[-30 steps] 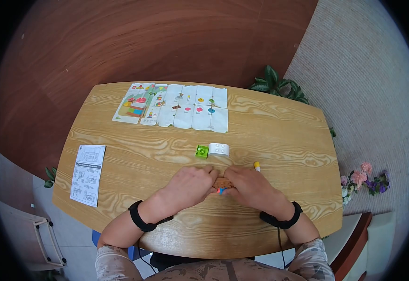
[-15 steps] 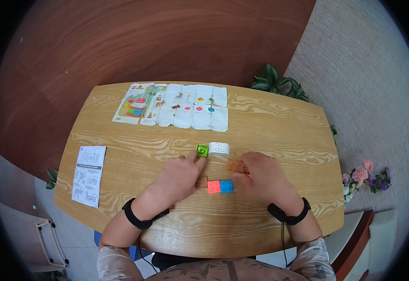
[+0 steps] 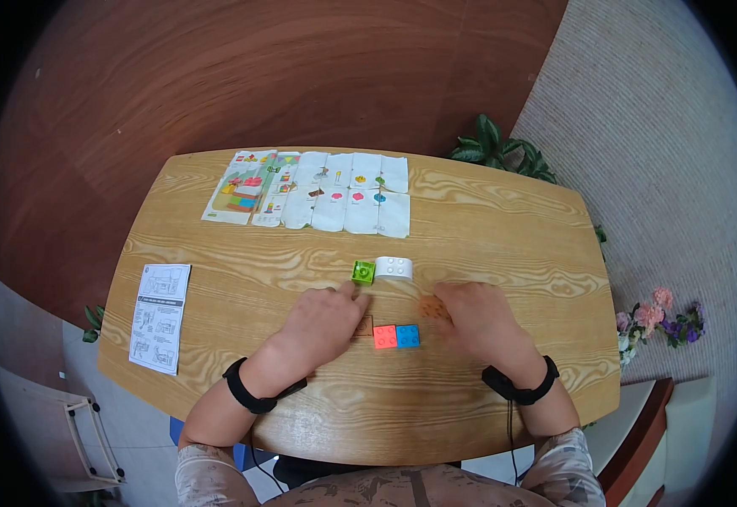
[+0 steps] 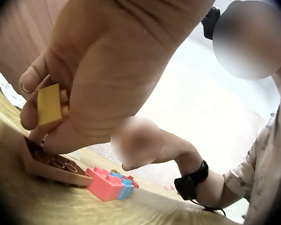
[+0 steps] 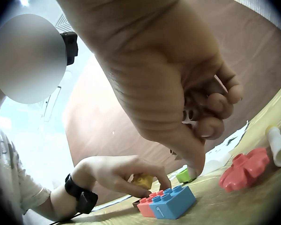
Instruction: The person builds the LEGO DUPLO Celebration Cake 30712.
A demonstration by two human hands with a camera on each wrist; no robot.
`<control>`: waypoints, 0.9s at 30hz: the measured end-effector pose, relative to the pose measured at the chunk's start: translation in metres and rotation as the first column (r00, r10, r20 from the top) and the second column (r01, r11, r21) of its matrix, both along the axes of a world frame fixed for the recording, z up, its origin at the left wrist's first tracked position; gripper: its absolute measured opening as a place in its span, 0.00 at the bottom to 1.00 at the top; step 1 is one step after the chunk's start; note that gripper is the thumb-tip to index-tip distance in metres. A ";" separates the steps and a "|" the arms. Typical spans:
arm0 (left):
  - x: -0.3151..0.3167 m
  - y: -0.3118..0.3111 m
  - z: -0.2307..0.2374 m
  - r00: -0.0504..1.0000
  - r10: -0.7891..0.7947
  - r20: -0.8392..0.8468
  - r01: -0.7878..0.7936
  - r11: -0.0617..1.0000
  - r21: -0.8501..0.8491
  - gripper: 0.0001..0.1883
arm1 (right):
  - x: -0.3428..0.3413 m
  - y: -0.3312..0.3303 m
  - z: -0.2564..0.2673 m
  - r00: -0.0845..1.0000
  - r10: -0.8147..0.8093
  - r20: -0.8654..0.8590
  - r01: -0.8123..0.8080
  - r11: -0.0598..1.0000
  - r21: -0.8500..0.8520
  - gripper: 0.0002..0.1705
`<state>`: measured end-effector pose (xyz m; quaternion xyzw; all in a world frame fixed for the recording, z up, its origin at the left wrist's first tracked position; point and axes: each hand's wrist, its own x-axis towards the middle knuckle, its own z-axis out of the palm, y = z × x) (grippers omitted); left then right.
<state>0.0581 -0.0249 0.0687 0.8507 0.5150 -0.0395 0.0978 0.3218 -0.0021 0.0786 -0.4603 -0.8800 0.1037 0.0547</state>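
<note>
My left hand (image 3: 324, 317) curls its fingers round a yellow brick (image 4: 49, 107). The thumb of that hand rests against a flat brown piece (image 4: 54, 166) on the table, mostly covered by the hand in the head view. Directly right of the piece sit a pink brick (image 3: 384, 336) and a blue brick (image 3: 407, 335), side by side with studs up. My right hand (image 3: 480, 319) grips a dark-speckled brown brick (image 3: 432, 308), blurred in the head view and largely hidden by fingers in the right wrist view. A pink flower-shaped piece (image 5: 245, 169) lies just beyond the right hand.
Beyond the hands stand a green brick (image 3: 363, 272) and a white curved brick (image 3: 394, 268). A white tube (image 5: 278, 146) with a yellow end lies past the flower piece. Unfolded picture instructions (image 3: 326, 198) lie at the back, a printed sheet (image 3: 159, 317) at the left.
The hands, earlier together over the pink and blue bricks, have parted. The right hand carried the speckled brown brick rightward, uncovering both bricks; the left hand moved left.
</note>
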 end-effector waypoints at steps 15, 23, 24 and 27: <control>-0.003 -0.007 -0.007 0.997 -0.013 0.076 0.019 0.997 -0.074 0.30 | 0.012 0.005 -0.009 0.976 0.037 0.215 -0.019 0.996 -0.085 0.28; -0.004 -0.005 -0.006 0.998 0.016 0.060 -0.012 0.998 -0.067 0.23 | 0.009 0.005 -0.005 0.975 0.034 0.218 -0.020 0.998 -0.063 0.23; -0.004 -0.005 -0.006 0.999 0.020 0.049 -0.016 0.997 -0.069 0.22 | 0.009 0.004 -0.004 0.977 0.031 0.209 -0.019 0.998 -0.059 0.23; -0.005 -0.005 -0.006 0.998 0.033 0.061 -0.031 0.999 -0.030 0.20 | 0.008 0.005 -0.004 0.979 0.027 0.204 -0.015 0.998 -0.056 0.23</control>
